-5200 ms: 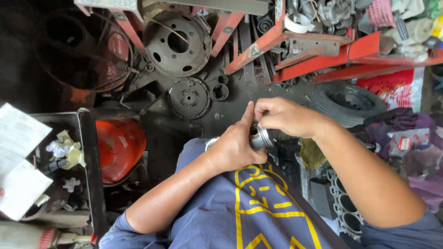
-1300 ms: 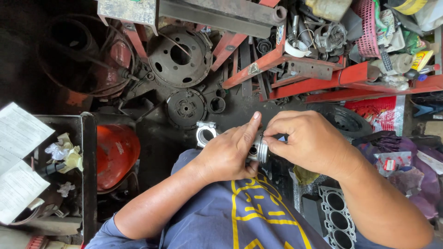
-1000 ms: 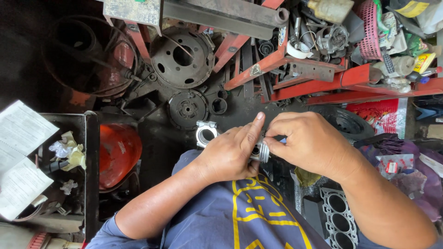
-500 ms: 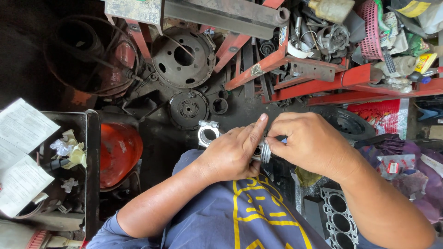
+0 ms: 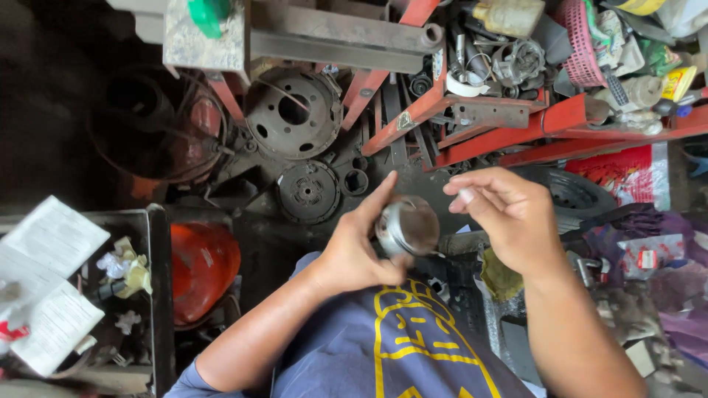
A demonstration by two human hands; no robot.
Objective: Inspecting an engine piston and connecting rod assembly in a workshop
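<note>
Steel-grey piston (image 5: 408, 225), rigid, weighty and likely oily, sits clasped round its skirt in our left hand (image 5: 354, 250) while our right hand (image 5: 509, 214) hovers beside it, fingers loosely curled, holding nothing we can make out.

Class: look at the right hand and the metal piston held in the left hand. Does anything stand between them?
Nothing visible does. The left hand grips the piston; the right hand hovers beside it, apart, with open air between.
</note>
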